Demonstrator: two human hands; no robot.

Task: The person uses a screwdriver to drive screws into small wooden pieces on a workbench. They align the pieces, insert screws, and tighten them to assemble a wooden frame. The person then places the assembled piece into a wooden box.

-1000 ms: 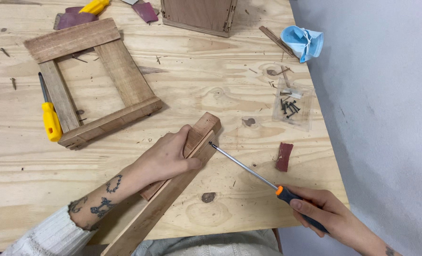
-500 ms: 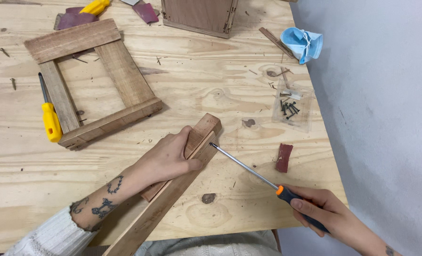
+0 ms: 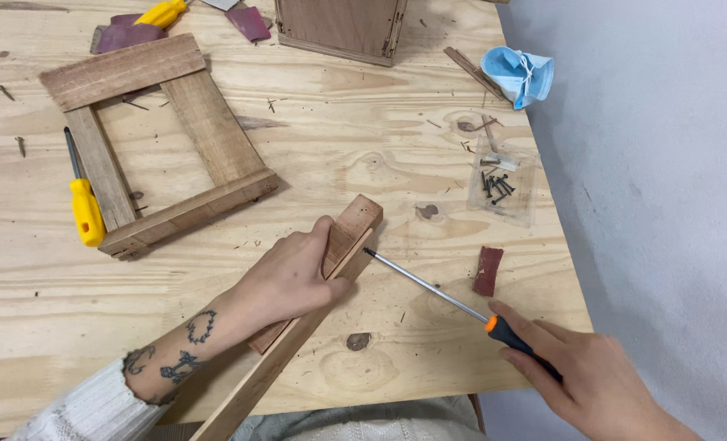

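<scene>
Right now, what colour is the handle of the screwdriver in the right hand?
Black with an orange collar, head view.

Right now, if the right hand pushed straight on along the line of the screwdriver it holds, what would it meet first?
The right hand points its screwdriver up-left; the tip already sits at the side of the wooden strips that the left hand presses down, so it would likely meet that wood first.

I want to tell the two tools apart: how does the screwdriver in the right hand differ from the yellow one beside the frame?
The held screwdriver has a black handle with an orange collar; the yellow-handled screwdriver does not. The right hand grips the first, its tip at the wooden strip under the left hand; the second lies untouched against the wooden frame. Both have slim metal shafts.
</scene>
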